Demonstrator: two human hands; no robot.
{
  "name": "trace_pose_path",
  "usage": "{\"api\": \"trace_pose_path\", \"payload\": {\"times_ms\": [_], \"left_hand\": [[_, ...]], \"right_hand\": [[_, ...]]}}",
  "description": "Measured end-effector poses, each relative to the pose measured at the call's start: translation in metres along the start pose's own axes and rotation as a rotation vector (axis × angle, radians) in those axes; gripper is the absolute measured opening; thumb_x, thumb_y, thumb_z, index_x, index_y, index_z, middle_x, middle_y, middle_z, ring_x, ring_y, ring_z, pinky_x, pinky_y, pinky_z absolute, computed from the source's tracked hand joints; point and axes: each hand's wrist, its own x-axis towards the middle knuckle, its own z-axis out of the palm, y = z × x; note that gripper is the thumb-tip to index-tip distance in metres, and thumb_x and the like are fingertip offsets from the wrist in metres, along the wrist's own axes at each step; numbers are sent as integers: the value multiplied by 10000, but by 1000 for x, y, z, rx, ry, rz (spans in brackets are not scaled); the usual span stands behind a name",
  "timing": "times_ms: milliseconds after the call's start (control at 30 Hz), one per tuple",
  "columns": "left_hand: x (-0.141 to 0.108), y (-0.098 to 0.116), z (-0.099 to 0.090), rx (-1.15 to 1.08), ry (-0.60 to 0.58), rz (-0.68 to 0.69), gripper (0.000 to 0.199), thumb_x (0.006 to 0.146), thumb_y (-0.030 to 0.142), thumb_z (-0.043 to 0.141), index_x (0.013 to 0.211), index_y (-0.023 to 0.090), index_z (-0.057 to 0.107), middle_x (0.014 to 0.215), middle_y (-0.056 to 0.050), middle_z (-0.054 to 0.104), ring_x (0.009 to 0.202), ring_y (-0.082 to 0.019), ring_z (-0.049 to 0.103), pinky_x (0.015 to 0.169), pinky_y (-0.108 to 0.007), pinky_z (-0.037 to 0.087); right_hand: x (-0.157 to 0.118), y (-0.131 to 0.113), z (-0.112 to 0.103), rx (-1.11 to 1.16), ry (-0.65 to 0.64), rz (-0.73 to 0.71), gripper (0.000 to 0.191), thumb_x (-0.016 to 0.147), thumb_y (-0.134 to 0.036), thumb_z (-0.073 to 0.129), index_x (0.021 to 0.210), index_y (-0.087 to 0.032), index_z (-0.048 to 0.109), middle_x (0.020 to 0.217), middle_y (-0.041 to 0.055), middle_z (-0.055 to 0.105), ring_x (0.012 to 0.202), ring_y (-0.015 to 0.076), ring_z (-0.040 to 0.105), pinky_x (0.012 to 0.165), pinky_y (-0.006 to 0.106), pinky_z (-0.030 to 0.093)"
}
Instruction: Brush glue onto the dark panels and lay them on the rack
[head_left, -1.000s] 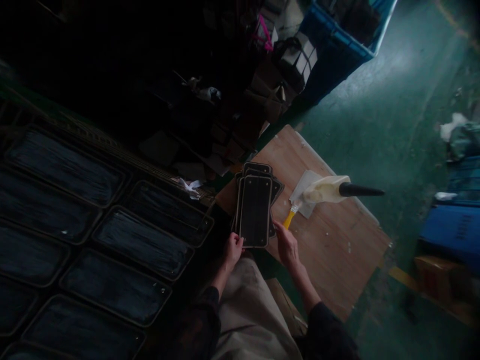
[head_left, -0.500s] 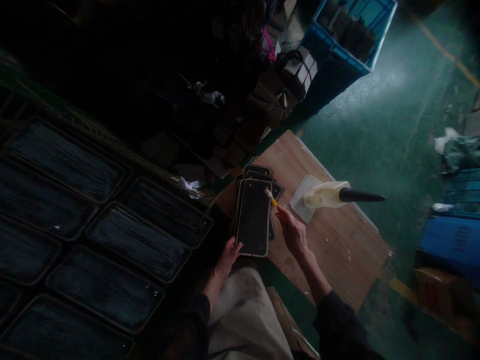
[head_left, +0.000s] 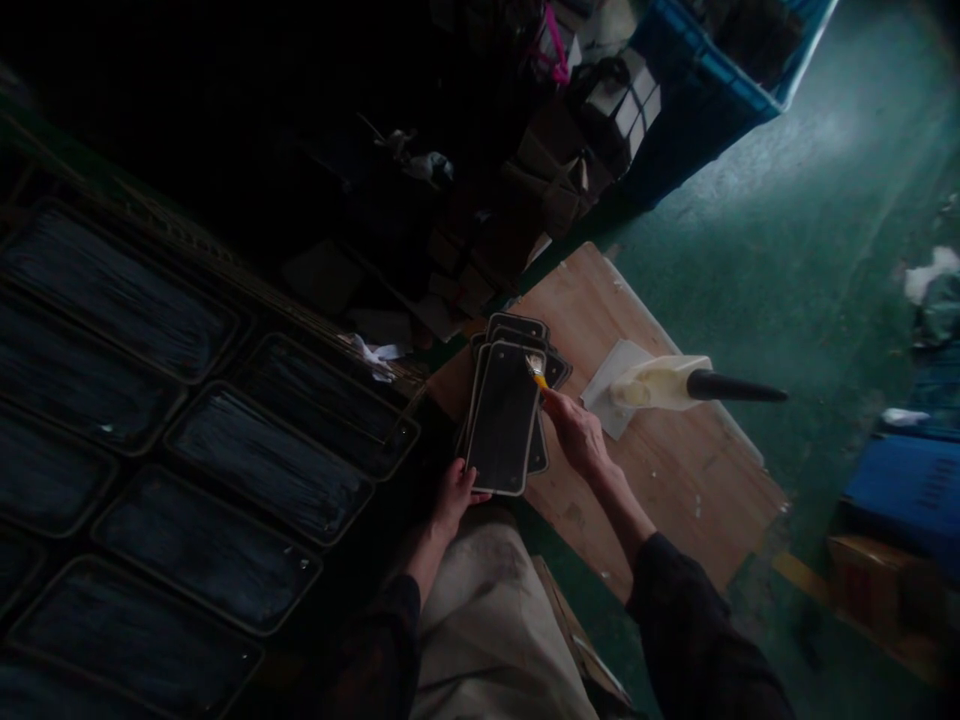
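My left hand (head_left: 454,495) grips the lower left corner of a dark rectangular panel (head_left: 504,425) with rounded corners and a pale border. That panel lies tilted over a loose stack of similar panels (head_left: 517,325). My right hand (head_left: 574,425) is closed around the yellow handle of a small paintbrush (head_left: 538,372). The bristles are over the panel's upper right corner; whether they touch it I cannot tell. To the right, a cream bottle with a long black nozzle (head_left: 667,385) lies on its side across a white sheet (head_left: 615,425).
The stack and bottle rest on a wooden board (head_left: 675,490). At left, several streaky dark panels (head_left: 210,550) lie in rows. A blue crate (head_left: 697,100) stands beyond the board on the green floor (head_left: 825,230). A cardboard box (head_left: 870,590) and a blue box (head_left: 900,490) are at right.
The brush has moved slightly up and left over the panel's upper right corner. My left hand still holds the lower left corner. The whole view has shifted a little.
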Motion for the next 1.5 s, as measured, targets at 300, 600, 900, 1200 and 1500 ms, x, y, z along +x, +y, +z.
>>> {"api": "trace_pose_path", "payload": {"times_ms": [300, 600, 900, 1200, 1500], "left_hand": [[1, 3, 3, -45, -20, -42, 260, 776, 313, 700, 876, 177, 502, 874, -16, 597, 739, -130, 637, 624, -310, 622], [0, 2, 1, -36, -13, -18, 292, 752, 352, 722, 832, 173, 507, 858, -2, 568, 733, -116, 617, 658, -338, 620], [7, 2, 1, 107, 47, -10, 253, 763, 341, 697, 791, 157, 525, 796, -11, 552, 641, -104, 583, 529, -287, 613], [7, 2, -3, 145, 84, 1, 294, 729, 379, 725, 775, 159, 535, 739, 2, 541, 601, -107, 599, 492, -256, 596], [11, 0, -1, 78, 91, -6, 344, 695, 403, 746, 740, 162, 505, 701, 28, 519, 548, -90, 579, 480, -245, 585]], "right_hand": [[-85, -44, 5, 146, -296, 81, 276, 997, -248, 417, 1241, -199, 536, 1001, 77, 690, 826, 204, 678, 686, 271, 517], [-106, -61, -25, 431, -495, 180, 260, 1005, -302, 419, 1191, -227, 585, 975, 48, 703, 838, 182, 686, 714, 252, 507], [-27, -11, -19, 455, -329, 104, 300, 1005, -315, 387, 1178, -184, 594, 863, 49, 719, 779, 177, 701, 714, 274, 550], [31, -13, -10, 105, -33, -3, 315, 997, -283, 413, 1266, -196, 551, 1123, 97, 678, 921, 216, 678, 750, 290, 537], [-64, -53, 10, 195, -367, -22, 266, 999, -223, 393, 1212, -194, 549, 935, 69, 682, 745, 181, 656, 627, 244, 484]]}}
